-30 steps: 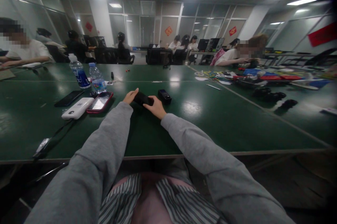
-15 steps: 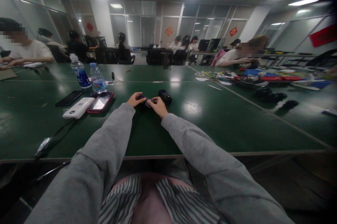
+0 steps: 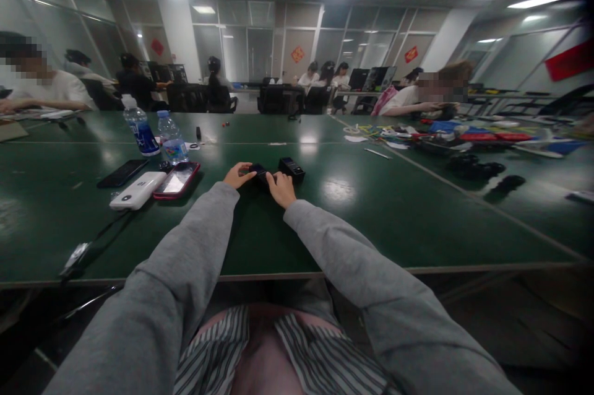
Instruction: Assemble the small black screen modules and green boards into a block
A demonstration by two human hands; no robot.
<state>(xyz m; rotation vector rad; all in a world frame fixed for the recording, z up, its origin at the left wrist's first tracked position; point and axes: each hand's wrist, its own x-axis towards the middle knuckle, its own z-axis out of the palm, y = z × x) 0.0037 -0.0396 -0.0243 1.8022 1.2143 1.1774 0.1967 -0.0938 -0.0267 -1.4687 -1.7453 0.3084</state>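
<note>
Both my arms, in grey sleeves, reach out over the green table (image 3: 380,215). My left hand (image 3: 237,175) and my right hand (image 3: 281,188) meet around a small black device (image 3: 258,173), fingers curled onto it from either side. It rests low, at or just above the tabletop. A second small black device (image 3: 291,168) lies on the table just right of my hands, not touched.
To the left lie a red-cased phone (image 3: 176,180), a white power bank (image 3: 138,190), a black phone (image 3: 122,173) and two water bottles (image 3: 142,130). A cable (image 3: 81,252) runs near the front edge. Colourful clutter (image 3: 464,135) covers the right. Other people sit at the far tables.
One second ago the black device was held longways between my hands, left fingers stretched. Now both hands have closed in on it and it looks smaller, turned.
</note>
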